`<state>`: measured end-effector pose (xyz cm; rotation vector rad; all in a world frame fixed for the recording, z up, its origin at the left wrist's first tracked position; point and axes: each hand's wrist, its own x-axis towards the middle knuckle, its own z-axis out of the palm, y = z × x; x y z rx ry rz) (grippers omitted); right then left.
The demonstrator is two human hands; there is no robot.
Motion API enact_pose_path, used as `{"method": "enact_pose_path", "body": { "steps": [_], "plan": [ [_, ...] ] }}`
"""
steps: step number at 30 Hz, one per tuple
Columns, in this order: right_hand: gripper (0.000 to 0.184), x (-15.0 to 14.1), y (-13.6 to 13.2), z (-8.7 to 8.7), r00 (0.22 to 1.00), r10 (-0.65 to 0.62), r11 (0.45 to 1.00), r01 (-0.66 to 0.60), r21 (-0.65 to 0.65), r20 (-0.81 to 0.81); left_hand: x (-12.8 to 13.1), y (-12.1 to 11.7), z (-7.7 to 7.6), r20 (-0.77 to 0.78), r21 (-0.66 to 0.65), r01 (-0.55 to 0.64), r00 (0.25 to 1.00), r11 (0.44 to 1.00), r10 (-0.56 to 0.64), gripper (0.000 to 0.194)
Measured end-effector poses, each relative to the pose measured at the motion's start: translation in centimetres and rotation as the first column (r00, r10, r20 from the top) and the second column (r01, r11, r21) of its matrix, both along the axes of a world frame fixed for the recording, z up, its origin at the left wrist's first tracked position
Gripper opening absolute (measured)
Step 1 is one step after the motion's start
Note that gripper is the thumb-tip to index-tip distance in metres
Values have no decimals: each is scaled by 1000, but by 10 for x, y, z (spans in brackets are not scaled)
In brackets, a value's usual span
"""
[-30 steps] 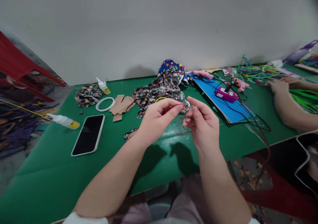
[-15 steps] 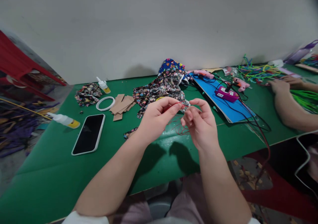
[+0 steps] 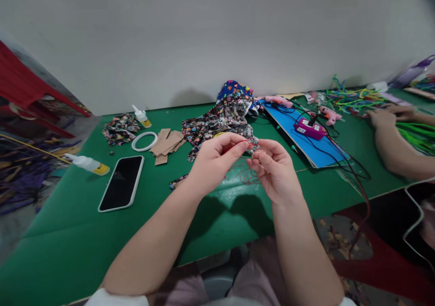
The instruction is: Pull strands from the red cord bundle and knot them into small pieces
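Between the thumb and forefinger of my left hand (image 3: 219, 161) is a thin red cord (image 3: 247, 144), its end poking out toward the right. My right hand (image 3: 274, 168) is close beside it, thumb and fingers pinched together near the cord's tip. Whatever lies between those right fingertips is too small to make out. Below both hands, loose loops of dark red thread (image 3: 249, 177) rest on the green table (image 3: 217, 227). Dark floral fabric (image 3: 207, 125) is bunched just behind my left hand, and part of it is hidden by that hand.
Left of my arms are a phone (image 3: 122, 184), brown cardboard pieces (image 3: 167, 144), a white ring (image 3: 144, 141) and a glue bottle (image 3: 89, 164). To the right lie a blue folder (image 3: 288, 120), a purple power strip (image 3: 311, 128) with cables, and a co-worker's arm (image 3: 390, 147).
My right hand's fingers have drawn closer together into a pinch by the cord's tip. My left hand has stayed almost still.
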<state>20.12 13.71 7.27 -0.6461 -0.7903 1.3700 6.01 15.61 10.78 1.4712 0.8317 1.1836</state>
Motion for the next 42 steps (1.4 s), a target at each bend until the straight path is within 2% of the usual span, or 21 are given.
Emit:
{"method": "enact_pose_path", "body": {
  "steps": [3, 11, 20, 24, 26, 31, 42],
  "plan": [
    [19, 0, 1, -2, 1000, 22, 999, -23, -37, -21, 0, 0, 0, 8, -1, -3, 1000, 1000, 3, 15],
    [10, -5, -1, 3, 994, 78, 997, -78, 4, -78, 0, 0, -1, 3, -6, 4, 1000, 1000, -4, 15],
    [13, -2, 1, -3, 998, 40, 999, -40, -7, 54, 0, 0, 0, 11, -24, 18, 1000, 1000, -17, 15],
    [16, 0, 3, -4, 993, 75, 996, -69, -64, 88, -1, 0, -2, 13, -17, 22, 1000, 1000, -22, 17],
    [23, 0, 4, -5, 994, 88, 994, -83, -68, 65, -1, 0, -2, 24, -16, 36, 999, 999, -36, 16],
    [14, -4, 3, -6, 994, 102, 994, -104, -37, -36, 0, 0, -3, 37, -29, 35, 999, 999, -34, 15],
    [20, -4, 4, -2, 993, 108, 988, -112, -109, -41, 0, -1, -3, -4, -20, 18, 1000, 1000, -18, 15]
  ]
}}
